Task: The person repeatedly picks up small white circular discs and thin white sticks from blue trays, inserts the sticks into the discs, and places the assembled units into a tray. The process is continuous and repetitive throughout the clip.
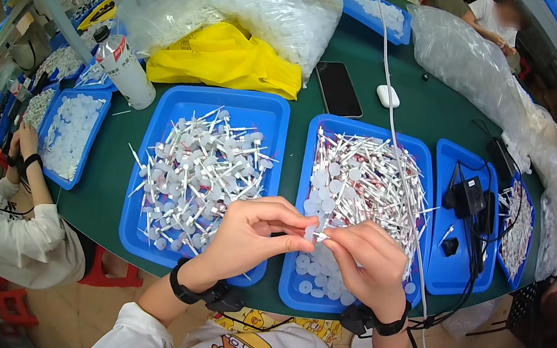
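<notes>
Over the near part of the right blue tray (pixel 291 261), my two hands meet fingertip to fingertip. My left hand (pixel 249 230) pinches a translucent white disc (pixel 311 233) between thumb and fingers. From the other side, my right hand (pixel 373 262) pinches a thin white stick (pixel 321 237), its end at the disc; whether it sits inside the disc I cannot tell. Below my hands lie loose discs (pixel 320 280); farther back in this tray is a heap of thin white sticks (pixel 372 166). The left blue tray (pixel 136 225) holds sticks with discs on them.
Behind the trays are a yellow bag (pixel 230 60), a plastic bottle (pixel 126 71), a black phone (pixel 339 90) and a white case (pixel 388 96). A blue tray (pixel 441 282) with black adapters and cables stands right. A white cable (pixel 398 134) crosses the right tray. Co-workers sit left and far right.
</notes>
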The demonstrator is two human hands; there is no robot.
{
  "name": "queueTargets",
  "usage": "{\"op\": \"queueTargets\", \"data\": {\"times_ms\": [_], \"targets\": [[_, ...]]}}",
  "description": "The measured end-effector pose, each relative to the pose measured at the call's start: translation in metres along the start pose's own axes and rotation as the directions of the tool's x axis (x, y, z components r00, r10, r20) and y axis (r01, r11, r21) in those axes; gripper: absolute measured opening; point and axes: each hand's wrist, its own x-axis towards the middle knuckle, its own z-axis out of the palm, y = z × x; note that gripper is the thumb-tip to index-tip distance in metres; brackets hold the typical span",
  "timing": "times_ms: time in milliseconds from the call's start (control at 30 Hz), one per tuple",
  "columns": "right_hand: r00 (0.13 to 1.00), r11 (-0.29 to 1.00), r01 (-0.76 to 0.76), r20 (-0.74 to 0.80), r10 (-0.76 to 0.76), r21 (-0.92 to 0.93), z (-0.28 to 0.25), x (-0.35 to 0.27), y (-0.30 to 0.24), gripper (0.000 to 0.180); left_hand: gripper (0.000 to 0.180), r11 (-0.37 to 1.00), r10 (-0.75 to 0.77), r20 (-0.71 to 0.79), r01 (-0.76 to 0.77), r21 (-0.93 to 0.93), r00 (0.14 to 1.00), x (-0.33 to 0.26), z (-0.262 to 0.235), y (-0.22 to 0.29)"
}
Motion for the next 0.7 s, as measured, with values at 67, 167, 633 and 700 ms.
{"op": "queueTargets", "data": {"times_ms": [67,167,633,700], "targets": [[1.000,1.000,-0.012,0.018,0.012,0.019,-0.0019,-0.0006,-0.0012,0.018,0.025,1.000,-0.016,0.008,0.016,-0.004,1.000,0.0002,-0.0005,0.0006],[0.998,0.998,-0.051,0.043,0.050,0.024,-0.0013,-0.0023,-0.0012,0.018,0.027,0.997,-0.001,-0.008,0.001,0.071,1.000,0.0008,-0.0003,-0.0003],[0.801,0.636,-0.596,0.311,0.511,0.491,-0.0015,-0.0061,-0.0031,0.009,0.027,0.957,0.064,0.025,-0.068,0.281,0.998,-0.0009,0.0003,0.0035],[0.815,0.677,-0.579,0.318,0.484,0.454,-0.0032,-0.0044,0.0002,0.012,0.028,0.936,0.134,-0.018,-0.121,0.330,0.991,-0.0003,0.0032,0.0038]]}}
